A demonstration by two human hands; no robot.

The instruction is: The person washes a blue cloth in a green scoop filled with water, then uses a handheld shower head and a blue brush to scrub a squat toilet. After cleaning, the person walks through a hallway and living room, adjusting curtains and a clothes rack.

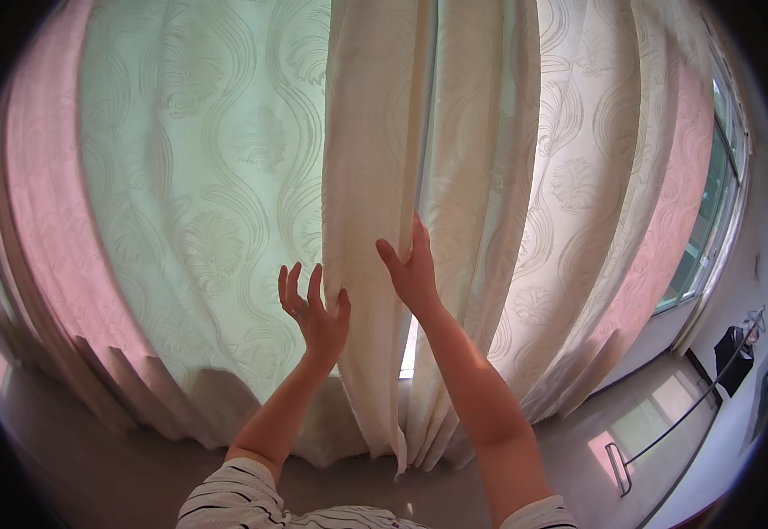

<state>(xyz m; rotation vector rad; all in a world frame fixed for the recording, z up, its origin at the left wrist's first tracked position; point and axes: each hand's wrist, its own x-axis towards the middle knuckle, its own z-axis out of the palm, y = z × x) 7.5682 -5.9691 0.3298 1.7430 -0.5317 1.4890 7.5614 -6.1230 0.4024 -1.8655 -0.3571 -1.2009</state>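
A cream patterned curtain (366, 159) hangs in front of me, its free edge next to a narrow gap near the middle. My left hand (316, 319) is raised at the left side of this hanging panel, fingers spread and curved, thumb over the cloth. Higher up, my right hand (413, 271) is at the panel's right edge. Its thumb stands apart from the fingers, which reach up beside the gap; whether they touch the cloth I cannot tell. Another curtain panel (472, 176) hangs in folds just right of the gap.
Light shines green through the curtain (207, 176) at left and pink at both outer sides. A window (701, 229) shows at the right. Below it, a thin metal pole (688, 410) leans near a black bag (734, 360). Curtain hems reach near the grey floor (163, 476).
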